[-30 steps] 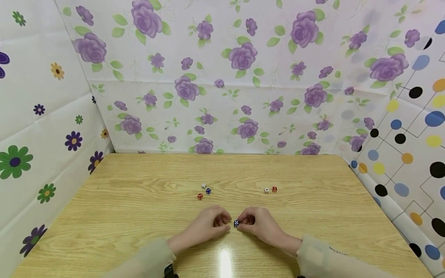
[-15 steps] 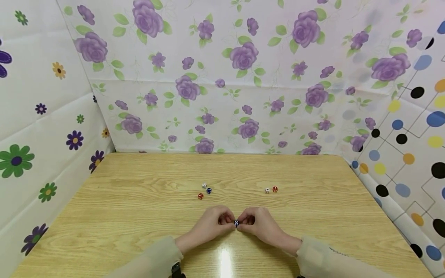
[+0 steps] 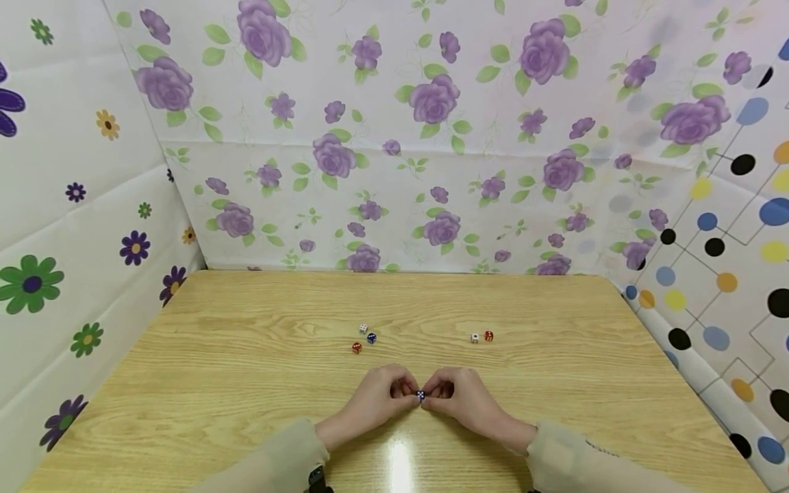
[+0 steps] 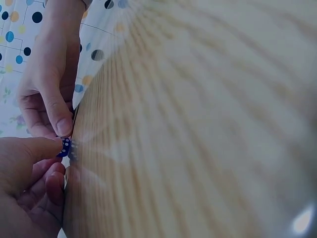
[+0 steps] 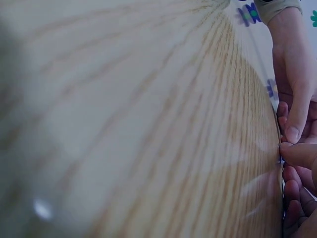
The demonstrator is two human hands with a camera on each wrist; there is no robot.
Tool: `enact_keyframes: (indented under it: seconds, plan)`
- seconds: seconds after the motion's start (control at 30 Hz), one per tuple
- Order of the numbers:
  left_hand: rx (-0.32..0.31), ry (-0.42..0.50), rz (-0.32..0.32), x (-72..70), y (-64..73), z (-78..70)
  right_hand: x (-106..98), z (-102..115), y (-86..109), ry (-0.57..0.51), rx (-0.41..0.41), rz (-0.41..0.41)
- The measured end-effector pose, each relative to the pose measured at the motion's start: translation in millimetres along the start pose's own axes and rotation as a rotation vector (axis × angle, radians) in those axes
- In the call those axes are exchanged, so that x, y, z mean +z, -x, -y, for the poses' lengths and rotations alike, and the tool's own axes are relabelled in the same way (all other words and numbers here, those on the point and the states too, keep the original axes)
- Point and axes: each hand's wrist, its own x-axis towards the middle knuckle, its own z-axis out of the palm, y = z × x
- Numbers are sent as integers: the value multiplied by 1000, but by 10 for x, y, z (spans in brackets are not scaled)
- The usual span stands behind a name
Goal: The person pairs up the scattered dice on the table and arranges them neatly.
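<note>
A small dark blue die with white dots (image 3: 420, 396) sits low at the front middle of the table, between both hands. My left hand (image 3: 380, 398) pinches it from the left and my right hand (image 3: 464, 400) from the right, thumbs and fingertips meeting at it. In the left wrist view the blue die (image 4: 65, 147) shows beside the left thumb, just below the right thumb tip, close to the tabletop. Fingertips hide the die in the right wrist view, where the left thumb (image 5: 297, 116) comes down onto the right one.
Beyond the left hand lie a white die (image 3: 363, 329), another blue die (image 3: 372, 338) and a red die (image 3: 357, 348). Further right, a white die (image 3: 474, 338) sits beside a red die (image 3: 489, 335). Patterned cloth (image 3: 394, 205) walls the wooden table (image 3: 246, 370).
My left hand has moved right, closing the gap to the blue die, and its fingertips are now at it. The right hand stays pinching the die in place. The other dice lie unchanged.
</note>
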Motion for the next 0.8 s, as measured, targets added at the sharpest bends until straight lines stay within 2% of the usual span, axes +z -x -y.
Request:
enact_keyframes:
  seconds: [0.37,0.5,0.67,0.8]
  plan:
    - [-7,6,4,14,-8,-4,-16,-12,4,-11,18,16]
    - [-23,34,51,-27,-26,-1,-8,-20,4,-11,11,11]
    - [-61,66,114,-201,-102,18,8,-23,0,-18,-3,4]
    - [-40,10,75,-411,-201,45,14,-23,-4,-21,0,5]
